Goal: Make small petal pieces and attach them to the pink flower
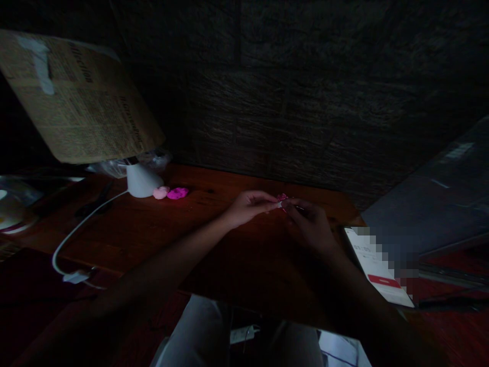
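Above the wooden table my left hand (pixel 250 208) is closed, its thumb and fingertips pinching a small pink-and-white item (pixel 281 197). From the other side my right hand (pixel 311 221) grips the same item, fingers bent and closed around its edge. The pink part pokes up between the fingertips, and a whitish bit shows just below. Most of it is covered by fingers, and the dim light hides its exact kind. To the left on the tabletop lie a pale pink lump (pixel 161 192) and a bright magenta lump (pixel 178 193), touching each other.
A lamp with a newsprint shade (pixel 91 102) and white base (pixel 142 181) stands at the left. Its white cable (pixel 63 244) runs over the table (pixel 214 244) edge. A lit phone (pixel 376 265) lies at the right. A dark textured wall (pixel 244 107) rises behind.
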